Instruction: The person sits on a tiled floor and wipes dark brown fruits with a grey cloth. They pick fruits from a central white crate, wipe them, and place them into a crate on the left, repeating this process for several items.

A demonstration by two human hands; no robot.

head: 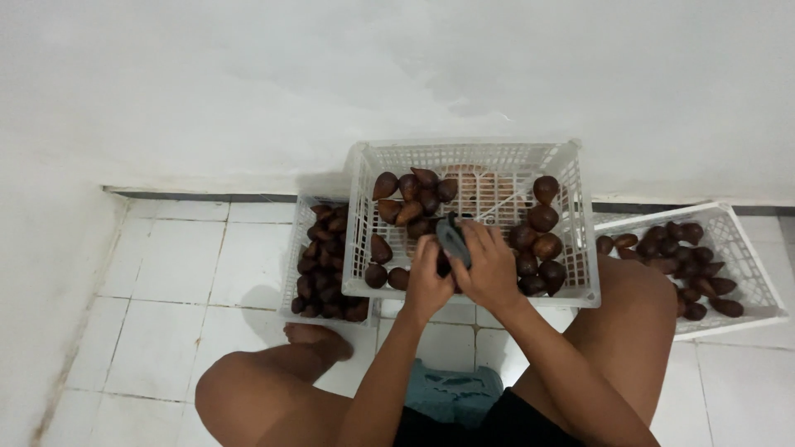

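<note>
While both hands pinch a grey tool, three white crates sit on pale floor tiles.

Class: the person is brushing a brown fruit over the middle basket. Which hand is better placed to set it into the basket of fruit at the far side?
Probably the left hand: it appears to grip the fruit, the left basket lies on its side, and the right hand holds the brush.

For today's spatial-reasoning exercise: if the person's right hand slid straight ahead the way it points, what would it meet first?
The right hand points toward the wall; past its dark tool it would probably meet the brown fruits piled in the middle white crate, though depth is unclear.
</note>
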